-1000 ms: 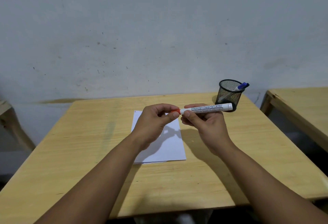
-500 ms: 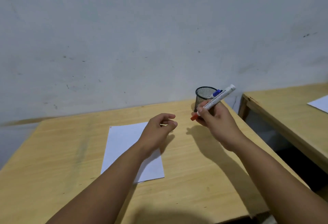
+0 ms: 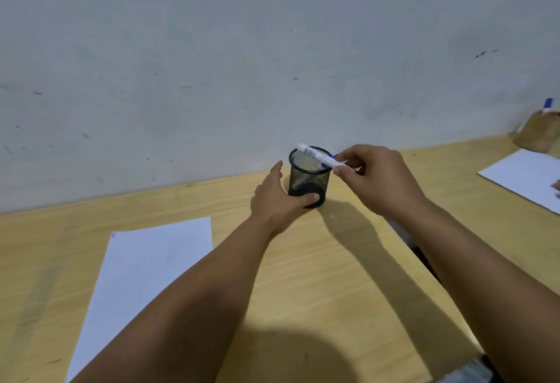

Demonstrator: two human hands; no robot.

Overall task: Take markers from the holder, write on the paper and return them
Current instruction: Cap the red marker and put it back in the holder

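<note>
The black mesh holder (image 3: 306, 181) is gripped low down by the left hand (image 3: 277, 199), and the white marker (image 3: 320, 160) is pinched by the right hand (image 3: 377, 179), lying slanted across the holder's round rim. The marker should be tipped up and slid in gently beside the blue one, while the light holder is kept steady. The smooth white paper (image 3: 145, 273) lies flat on the wooden table (image 3: 333, 276), left of the holder.

Holder (image 3: 306, 182): black wire mesh, matt, see-through weave. Marker (image 3: 318, 158): smooth white plastic barrel, slight gloss, printed lettering too blurred to read. Surface (image 3: 303, 276): pale wood with visible grain, smooth, low sheen. Paper (image 3: 145, 267): plain white sheet, matt, flat. Wall (image 3: 212, 49): grey plaster, matt, scuffed and speckled.
</note>
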